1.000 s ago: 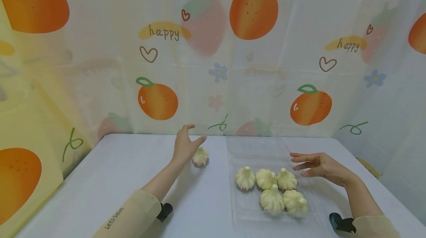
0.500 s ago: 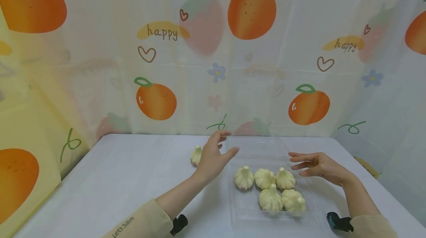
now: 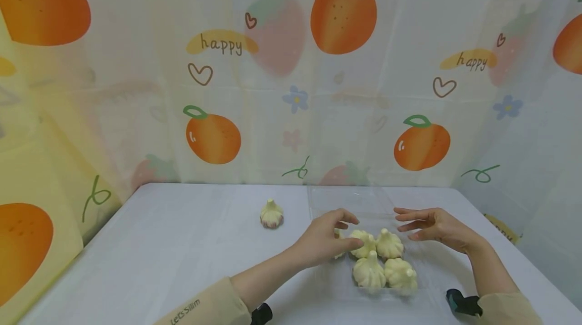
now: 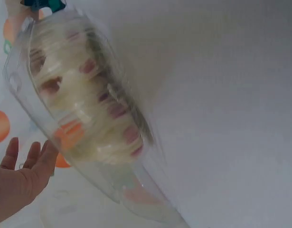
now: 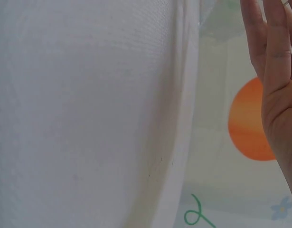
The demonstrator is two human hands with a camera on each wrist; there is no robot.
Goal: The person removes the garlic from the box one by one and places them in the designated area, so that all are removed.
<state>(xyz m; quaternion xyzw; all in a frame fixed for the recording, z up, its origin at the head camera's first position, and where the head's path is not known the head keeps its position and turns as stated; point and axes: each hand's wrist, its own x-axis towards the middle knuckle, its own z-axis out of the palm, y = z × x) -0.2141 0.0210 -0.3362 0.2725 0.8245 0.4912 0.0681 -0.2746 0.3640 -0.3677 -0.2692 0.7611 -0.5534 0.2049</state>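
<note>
A clear plastic box with its lid raised at the back holds several pale garlic bulbs. My left hand hovers at the box's left side, fingers and thumb spread, partly covering the leftmost bulb. Seen in the left wrist view, that hand has extended fingers beside the clear wall, and nothing lies in its grasp. At the box's right edge, my right hand has loosely stretched fingers; whether they touch the plastic cannot be told. One more garlic bulb stands alone on the table, left of the box.
The white table ends at a fruit-printed curtain behind it. A yellow cloth hangs on the left. Black wrist-worn devices sit below each forearm.
My left hand has moved right and nearer, away from the lone garlic bulb and over to the box's left side. The right hand and the bulbs stay in place.
</note>
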